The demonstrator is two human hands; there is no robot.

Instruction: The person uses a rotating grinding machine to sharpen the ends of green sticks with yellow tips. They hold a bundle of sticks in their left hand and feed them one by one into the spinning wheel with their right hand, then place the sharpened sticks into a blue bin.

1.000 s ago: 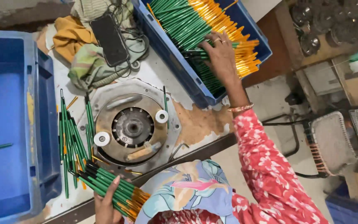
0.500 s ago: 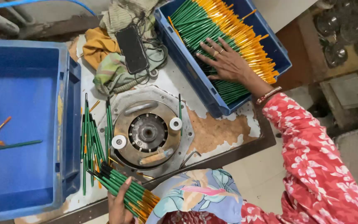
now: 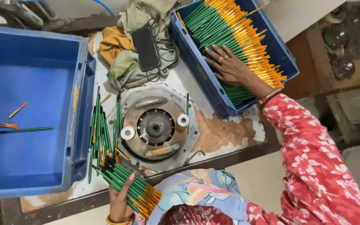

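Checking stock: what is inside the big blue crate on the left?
The big blue crate holds one green pencil and two orange bits. The near wall hides part of its floor.

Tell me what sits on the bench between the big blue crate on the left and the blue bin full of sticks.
In the head view, a round metal machine plate sits between the big blue crate and the blue bin, with loose green sticks beside the crate.

A bundle of green sticks with orange ends [image 3: 132,189] lies slantwise at the near edge of the desk [image 3: 226,133], clasped in the left hand [image 3: 121,200], orange ends toward the person. A far larger heap of the same sticks [image 3: 230,37] fills the blue crate [image 3: 196,71] at the right, laid side by side, with the right hand [image 3: 230,66] flat on top of them.
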